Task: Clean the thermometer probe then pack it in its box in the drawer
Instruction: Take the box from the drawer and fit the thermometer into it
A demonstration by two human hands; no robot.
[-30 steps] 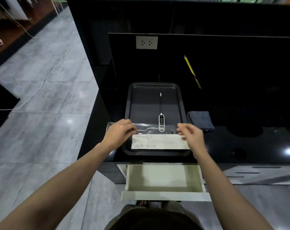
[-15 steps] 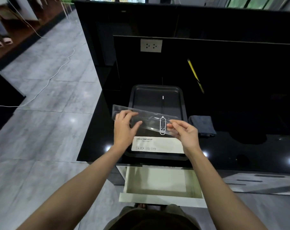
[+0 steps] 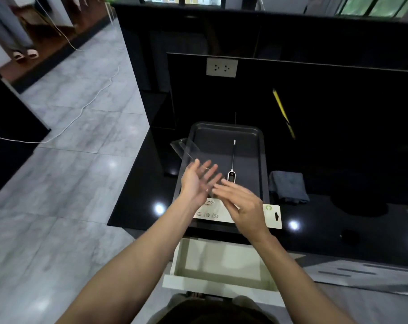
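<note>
The white thermometer [image 3: 231, 177] lies in the dark tray [image 3: 261, 164], its thin probe pointing away from me. A clear plastic box [image 3: 186, 150] slants up over the tray's left rim. My left hand [image 3: 197, 182] is against the box with its palm turned up and fingers straight. My right hand [image 3: 244, 203], blurred, reaches its straight fingers to the box's near end. The white printed card [image 3: 272, 215] lies across the tray's near edge, partly under my hands. Below it the pale drawer [image 3: 221, 265] stands open with nothing in it.
A folded grey cloth [image 3: 288, 187] sits on the black counter right of the tray. A yellow pencil-like stick [image 3: 283, 113] leans at the back. A wall socket [image 3: 221, 67] is above the tray. Grey tiled floor with a white cable lies to the left.
The clear box was lifted off the card and swung so its far end points up-left. My fingers went from pinching it to lying straight. The card slid right.
</note>
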